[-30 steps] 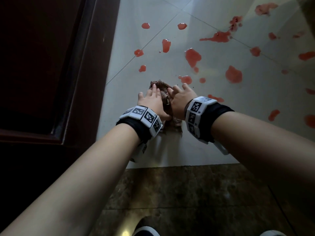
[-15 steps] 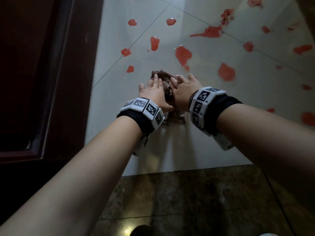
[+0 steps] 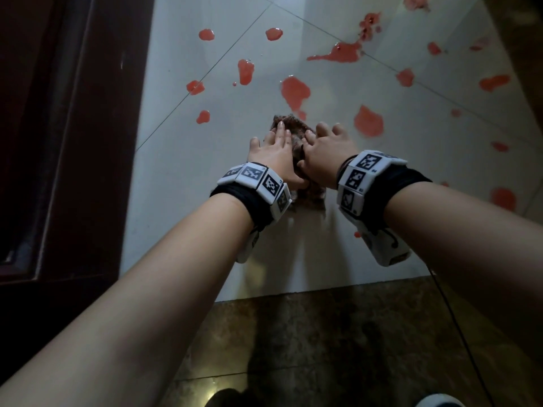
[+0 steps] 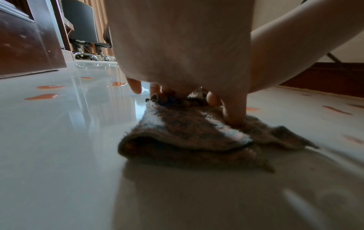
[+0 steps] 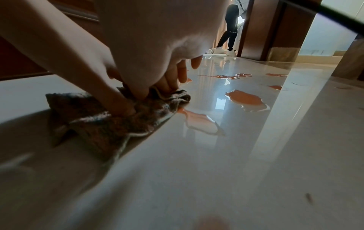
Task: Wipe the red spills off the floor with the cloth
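Observation:
A crumpled brown cloth [image 3: 289, 126] lies on the pale tiled floor [image 3: 182, 171]. My left hand [image 3: 273, 151] and right hand [image 3: 326, 145] press on it side by side, fingers spread and fairly straight. In the left wrist view my thumb [image 4: 234, 115] pushes into the cloth [image 4: 187, 137]. In the right wrist view the cloth [image 5: 106, 124] has its far edge touching a red spill [image 5: 199, 119]. Several red spills lie ahead, among them a large one [image 3: 295, 92] just past the cloth and another [image 3: 368, 121] by my right fingers.
A dark wooden door frame [image 3: 73, 142] runs along the left. Darker brown tiles [image 3: 323, 348] begin near my feet. More spills [image 3: 504, 198] spread to the right. Office chairs [image 4: 82, 28] stand far off, and a person [image 5: 229, 26] stands in a distant doorway.
Both hands have pushed the cloth away from me over a small spill, and its front edge now reaches the tail of the large spill.

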Motion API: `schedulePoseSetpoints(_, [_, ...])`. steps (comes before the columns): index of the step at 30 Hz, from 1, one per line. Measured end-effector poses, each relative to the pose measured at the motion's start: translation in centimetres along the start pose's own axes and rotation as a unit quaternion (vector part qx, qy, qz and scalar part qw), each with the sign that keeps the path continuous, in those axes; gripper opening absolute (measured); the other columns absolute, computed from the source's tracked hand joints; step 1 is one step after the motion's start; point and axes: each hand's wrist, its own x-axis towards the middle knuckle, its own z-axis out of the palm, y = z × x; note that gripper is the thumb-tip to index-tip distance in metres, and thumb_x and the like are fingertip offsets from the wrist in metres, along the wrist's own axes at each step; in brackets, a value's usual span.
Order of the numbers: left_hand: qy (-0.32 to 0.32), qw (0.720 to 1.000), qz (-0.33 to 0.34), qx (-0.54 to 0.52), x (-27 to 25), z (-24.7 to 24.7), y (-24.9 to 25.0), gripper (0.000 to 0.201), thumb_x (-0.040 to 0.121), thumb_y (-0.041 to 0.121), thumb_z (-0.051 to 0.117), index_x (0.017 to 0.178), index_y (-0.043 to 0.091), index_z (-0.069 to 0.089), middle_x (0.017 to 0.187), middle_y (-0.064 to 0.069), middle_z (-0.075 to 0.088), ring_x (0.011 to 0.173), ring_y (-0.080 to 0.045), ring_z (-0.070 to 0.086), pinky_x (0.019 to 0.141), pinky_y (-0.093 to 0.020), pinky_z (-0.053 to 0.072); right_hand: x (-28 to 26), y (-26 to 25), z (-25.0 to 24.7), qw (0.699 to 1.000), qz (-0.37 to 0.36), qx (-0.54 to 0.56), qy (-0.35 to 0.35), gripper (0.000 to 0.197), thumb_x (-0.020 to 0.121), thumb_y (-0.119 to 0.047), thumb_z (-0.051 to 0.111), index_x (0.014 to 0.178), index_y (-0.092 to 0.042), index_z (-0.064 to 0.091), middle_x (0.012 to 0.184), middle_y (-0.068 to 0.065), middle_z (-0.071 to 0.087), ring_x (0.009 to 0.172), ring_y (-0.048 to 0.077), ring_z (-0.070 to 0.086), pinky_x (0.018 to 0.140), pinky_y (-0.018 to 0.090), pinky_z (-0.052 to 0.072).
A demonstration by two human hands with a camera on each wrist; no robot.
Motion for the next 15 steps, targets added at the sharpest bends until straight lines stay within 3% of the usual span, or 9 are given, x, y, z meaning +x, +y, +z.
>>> schedulePoseSetpoints(11, [0.007, 0.999, 0.034, 0.015, -0.2, 0.3, 3.4, 0.106, 0.078, 0.063, 0.052, 0.151, 0.008, -0.001, 0.160, -0.008, -0.007, 0.147, -0.022, 0.008, 0.113, -0.045, 0.015, -2.5, 1.4, 1.9, 0.998, 0.031, 0.053, -0.006, 0.050, 0.099, -0.024, 0.037, 0.146, -0.006, 0.029, 0.154, 0.012, 0.026, 0.142, 0.026, 0.022, 0.110, 0.038, 0.023])
schedulePoseSetpoints(15, [0.003, 0.999, 0.047, 0.025, -0.3, 0.4, 4.2, 0.106, 0.079, 0.065, 0.051, 0.151, 0.008, -0.002, 0.160, -0.007, -0.008, 0.148, -0.022, 0.007, 0.113, -0.045, 0.015, -3.2, 1.9, 2.2, 0.998, 0.039, 0.051, -0.015, 0.052, 0.097, -0.026, 0.042, 0.145, -0.008, 0.032, 0.152, 0.010, 0.031, 0.140, 0.025, 0.024, 0.111, 0.039, 0.022])
